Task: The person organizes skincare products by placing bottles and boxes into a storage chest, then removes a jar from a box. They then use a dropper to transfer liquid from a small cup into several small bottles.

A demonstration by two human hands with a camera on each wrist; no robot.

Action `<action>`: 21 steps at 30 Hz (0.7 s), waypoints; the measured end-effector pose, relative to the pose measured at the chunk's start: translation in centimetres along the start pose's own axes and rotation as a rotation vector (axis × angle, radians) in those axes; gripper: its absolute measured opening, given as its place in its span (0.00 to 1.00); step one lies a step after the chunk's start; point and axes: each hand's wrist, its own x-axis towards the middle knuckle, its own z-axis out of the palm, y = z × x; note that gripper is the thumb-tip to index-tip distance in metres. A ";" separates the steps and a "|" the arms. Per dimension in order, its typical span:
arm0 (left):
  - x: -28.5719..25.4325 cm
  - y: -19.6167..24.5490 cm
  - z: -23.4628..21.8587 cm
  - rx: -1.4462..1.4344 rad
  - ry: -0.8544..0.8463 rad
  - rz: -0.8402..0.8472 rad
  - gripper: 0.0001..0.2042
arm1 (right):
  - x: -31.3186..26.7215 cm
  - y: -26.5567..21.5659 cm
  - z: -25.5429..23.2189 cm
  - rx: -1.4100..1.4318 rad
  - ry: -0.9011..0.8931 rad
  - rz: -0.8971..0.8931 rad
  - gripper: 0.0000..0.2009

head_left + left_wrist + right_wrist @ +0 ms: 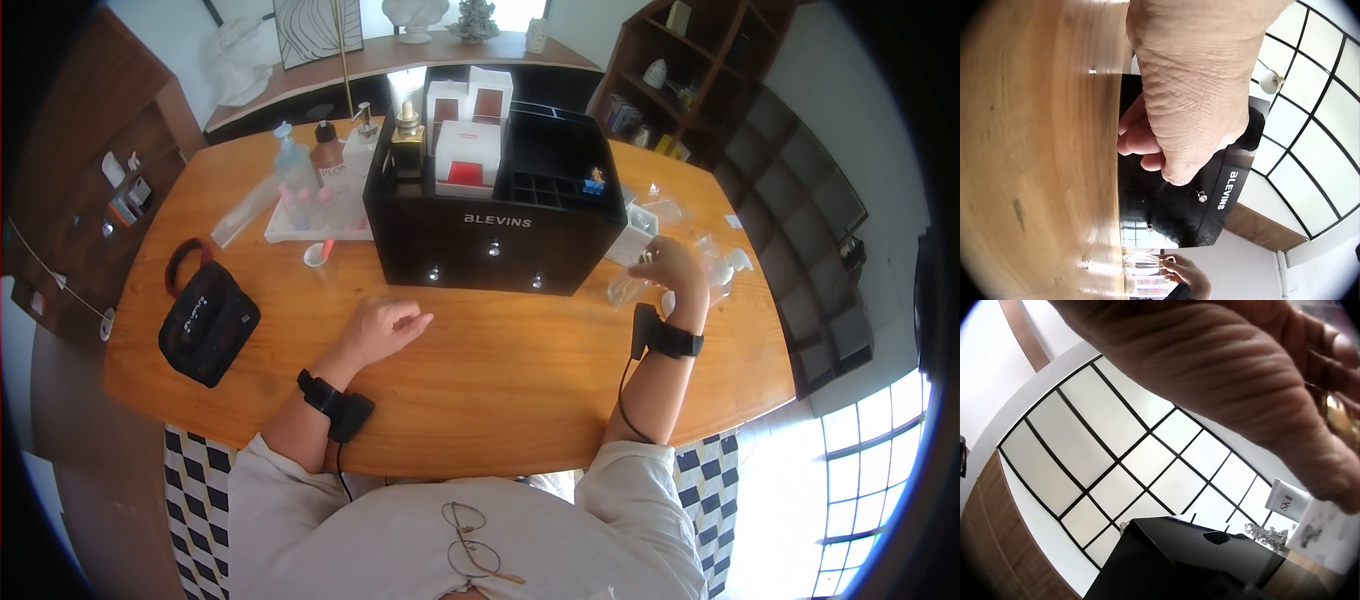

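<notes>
My right hand (674,272) pinches a clear glass bottle (626,290) by its gold-coloured top, at the right of the table beside the black organizer box (495,225). In the left wrist view, the see-through bottle (1141,265) stands low over the tabletop with the right fingertips at its top. The right wrist view shows a gold-coloured piece (1338,415) by my fingers, while the glass body is out of sight there. Loosely curled and holding nothing, my left hand (375,330) is over the wooden table in front of the box.
White boxes (468,158) and a gold dropper bottle (408,140) stand in the organizer. A white tray (290,232) with bottles and a small white cup (316,255) lie left, near a black pouch (208,325). A pump bottle (730,268) stands right of my right hand.
</notes>
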 end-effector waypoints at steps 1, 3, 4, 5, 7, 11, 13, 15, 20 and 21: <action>0.0 -0.1 0.0 0.003 -0.005 -0.008 0.15 | 0.0 0.1 0.1 0.005 0.022 -0.018 0.27; 0.0 -0.2 -0.1 0.007 -0.009 -0.017 0.15 | 0.1 0.2 0.1 0.037 0.000 -0.007 0.26; 0.0 -0.3 -0.1 0.009 -0.006 -0.017 0.15 | 0.1 0.2 0.0 0.054 -0.011 0.000 0.26; 0.0 -0.3 -0.2 0.012 -0.004 -0.016 0.15 | 0.1 0.3 0.0 0.056 -0.025 0.003 0.25; 0.1 -0.3 -0.3 0.041 0.013 0.006 0.15 | 0.2 0.5 -0.2 0.059 -0.049 0.008 0.23; 0.5 0.1 -0.5 0.099 0.080 0.140 0.16 | 0.1 1.0 -0.3 0.118 -0.015 -0.036 0.22; 0.7 0.4 -0.7 0.104 0.095 0.146 0.16 | 0.3 1.1 -0.2 0.120 -0.032 -0.032 0.21; 0.9 0.6 -1.0 0.111 0.121 0.162 0.16 | 0.5 0.9 -0.3 0.112 -0.072 -0.013 0.21; 2.9 2.9 -4.3 0.202 0.230 0.195 0.13 | 1.3 0.9 -0.1 0.060 -0.146 -0.004 0.20; 3.9 3.7 -5.3 0.211 0.293 0.236 0.13 | 1.3 1.2 0.1 0.073 -0.141 -0.014 0.20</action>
